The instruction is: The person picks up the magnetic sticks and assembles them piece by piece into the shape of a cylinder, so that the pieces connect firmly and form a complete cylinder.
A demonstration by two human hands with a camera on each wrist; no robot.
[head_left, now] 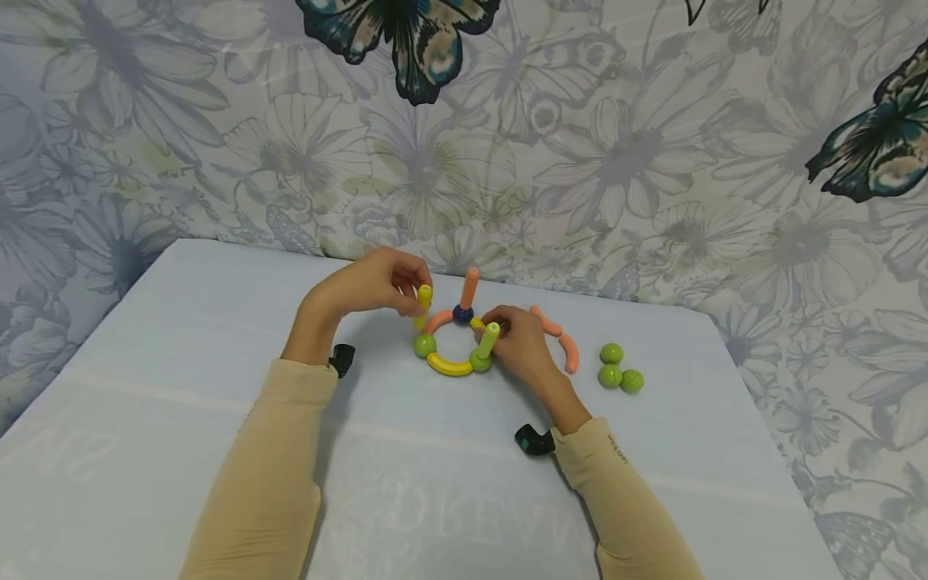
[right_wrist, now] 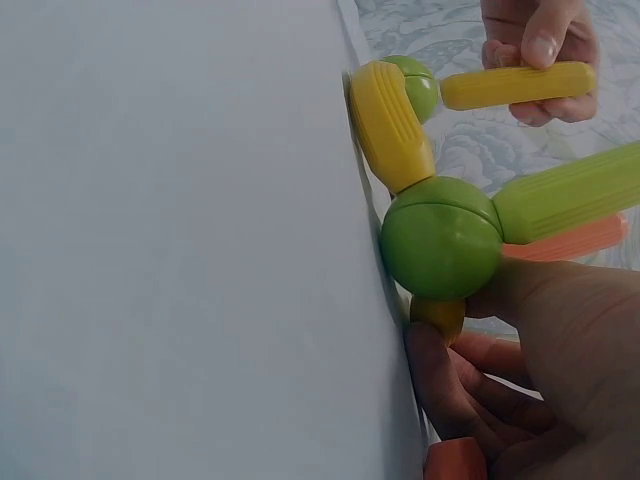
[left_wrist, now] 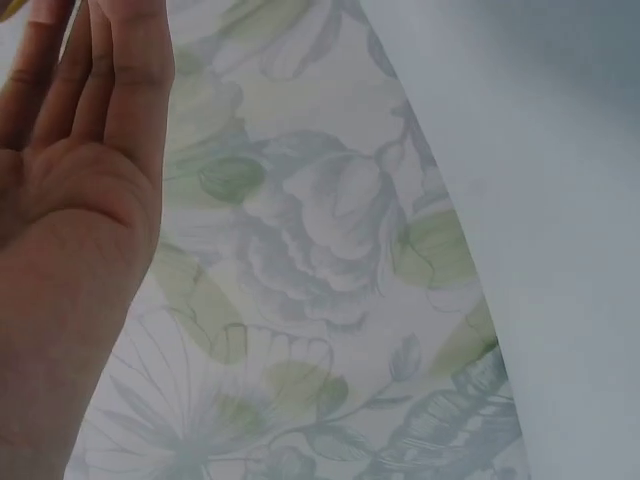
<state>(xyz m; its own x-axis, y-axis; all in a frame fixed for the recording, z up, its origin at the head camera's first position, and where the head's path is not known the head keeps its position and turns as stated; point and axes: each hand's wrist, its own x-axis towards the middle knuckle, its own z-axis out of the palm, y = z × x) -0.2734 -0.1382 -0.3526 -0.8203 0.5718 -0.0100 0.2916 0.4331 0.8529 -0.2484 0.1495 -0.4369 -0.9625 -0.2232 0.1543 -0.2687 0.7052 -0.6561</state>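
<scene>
On the pale blue table (head_left: pixel 181 419) lies a ring of curved pieces and balls. My left hand (head_left: pixel 395 286) pinches a yellow stick (head_left: pixel 424 298) by its top; the stick stands on a green ball (head_left: pixel 424 345). In the right wrist view, left fingertips (right_wrist: pixel 535 40) clasp that yellow stick (right_wrist: pixel 515 85). My right hand (head_left: pixel 518 342) sits at the ring's right side, behind a green stick (head_left: pixel 489 338) that stands on another green ball (right_wrist: pixel 440 238). Its curled fingers (right_wrist: pixel 450 380) hold a short yellow piece (right_wrist: pixel 437 315) under that ball. An orange stick (head_left: pixel 470 287) stands on a dark blue ball (head_left: pixel 462 314).
Two loose orange curved pieces (head_left: pixel 561 338) lie just right of my right hand. Three green balls (head_left: pixel 616 370) sit farther right. A flower-print cloth (head_left: pixel 652 161) hangs behind the table. The left wrist view shows only my palm (left_wrist: pixel 70 200) and this cloth.
</scene>
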